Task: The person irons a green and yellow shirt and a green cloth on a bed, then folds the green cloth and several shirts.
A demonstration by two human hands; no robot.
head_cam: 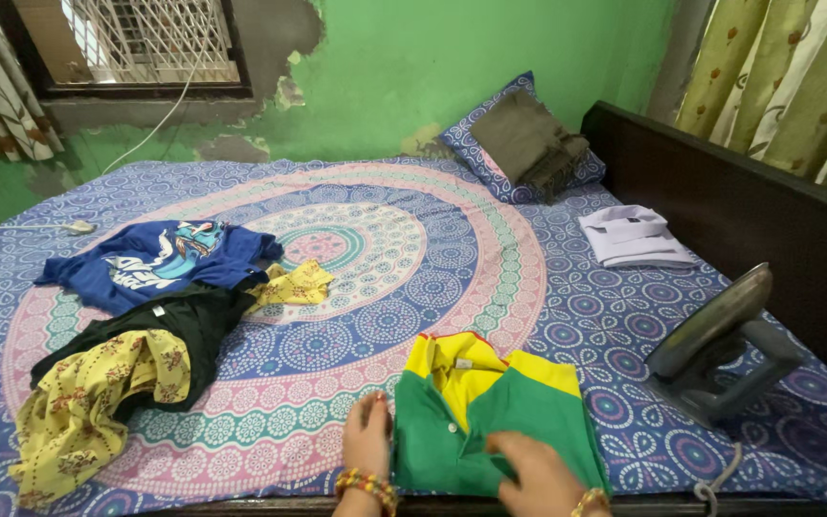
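- The folded green and yellow cotton shirt (490, 416) lay at the lower centre of the frame on the blue and pink mandala-print bedsheet (413, 258), its collar pointing toward the top of the frame and its long axis running from the near bed edge away from the person.
- Its lower hem sat close to the near edge of the bed; a broad open stretch of sheet lay above it, toward the centre of the frame.
- At the right, a dark grey electric iron (720, 345) stood on its heel, near the shirt but apart from it.
- At the left lay a heap: a blue printed T-shirt (160, 258), a black garment (184, 330) and a yellow floral cloth (98, 402), well apart from the shirt.
- A folded white shirt (634, 236) lay at the upper right.
- The left hand (368, 440) rested flat, fingers straight and together, touching the shirt's left edge, grasping nothing.
- The right hand (538, 474) pressed on the green front, fingers loosely spread, not clenched.
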